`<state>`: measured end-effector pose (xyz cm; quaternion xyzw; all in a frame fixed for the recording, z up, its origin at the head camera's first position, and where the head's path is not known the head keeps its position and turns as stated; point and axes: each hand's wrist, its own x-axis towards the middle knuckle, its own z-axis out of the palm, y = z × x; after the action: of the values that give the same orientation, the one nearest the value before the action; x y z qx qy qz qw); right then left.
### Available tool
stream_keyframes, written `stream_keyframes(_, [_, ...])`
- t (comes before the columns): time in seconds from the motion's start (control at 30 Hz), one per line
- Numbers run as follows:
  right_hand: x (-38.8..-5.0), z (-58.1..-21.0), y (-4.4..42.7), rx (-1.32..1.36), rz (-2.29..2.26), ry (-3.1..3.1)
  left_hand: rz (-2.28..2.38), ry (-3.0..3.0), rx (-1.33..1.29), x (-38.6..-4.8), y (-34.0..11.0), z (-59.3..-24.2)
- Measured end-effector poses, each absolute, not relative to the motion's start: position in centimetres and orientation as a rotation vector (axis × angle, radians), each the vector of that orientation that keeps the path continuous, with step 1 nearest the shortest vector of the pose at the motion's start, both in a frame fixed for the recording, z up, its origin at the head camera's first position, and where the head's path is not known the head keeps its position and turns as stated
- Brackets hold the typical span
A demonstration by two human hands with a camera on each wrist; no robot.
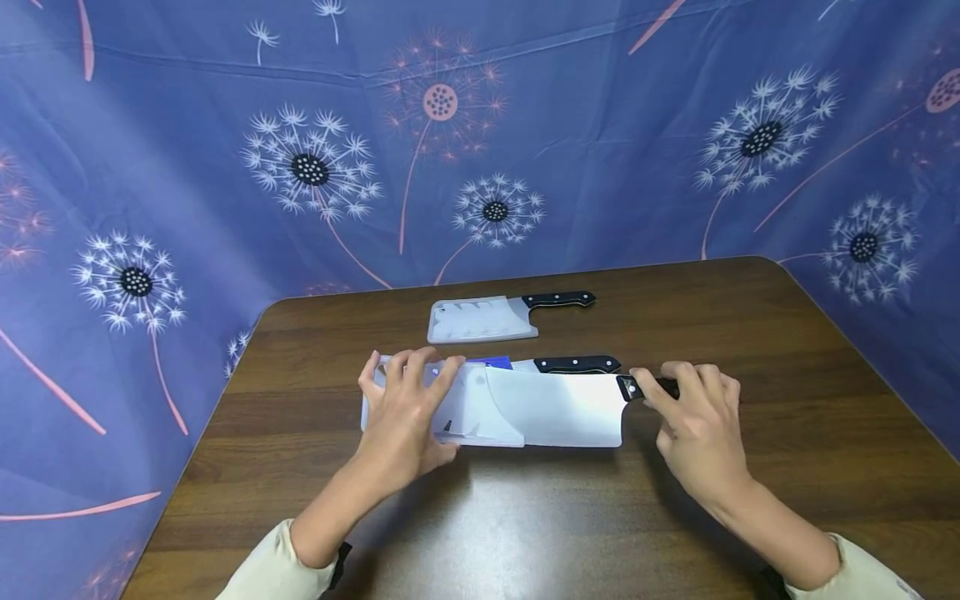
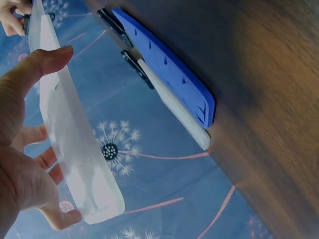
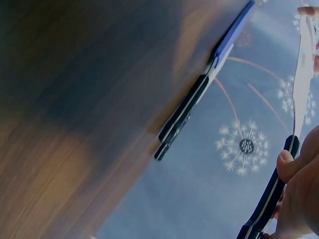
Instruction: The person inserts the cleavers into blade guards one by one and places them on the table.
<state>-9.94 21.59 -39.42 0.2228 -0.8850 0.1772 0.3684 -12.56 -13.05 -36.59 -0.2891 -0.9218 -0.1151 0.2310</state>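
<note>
My left hand (image 1: 405, 412) grips a white translucent blade sheath (image 1: 491, 417), thumb on its near edge and fingers over its far edge. A broad cleaver (image 1: 566, 408) lies partly inside that sheath, with the rest of its shiny blade bare to the right. Its black handle (image 3: 266, 201) is held by my right hand (image 1: 701, 433), the thumb along it. Both are lifted above the table, as the left wrist view shows. Just behind, a second knife with a black handle (image 1: 577, 365) wears a blue sheath (image 2: 164, 64), mostly hidden in the head view.
Farther back on the brown wooden table (image 1: 570, 517) lies a smaller cleaver in a white sheath (image 1: 480, 320), its black handle (image 1: 558, 299) pointing right. A blue cloth with dandelion prints (image 1: 600, 150) hangs behind the table's back edge.
</note>
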Motion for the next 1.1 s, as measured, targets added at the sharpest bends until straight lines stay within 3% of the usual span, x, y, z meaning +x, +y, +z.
stream_keyframes(0.77, [-10.2, -40.1, 14.7, 0.629, 0.423, -2.191, -0.309, -2.574, -0.847, -11.9, -10.7, -37.3])
stream_keyframes(1.1, [-10.4, -40.0, 14.4, 0.645, 0.357, -2.254, -0.313, -2.617, -0.823, -11.8, -10.3, -37.4])
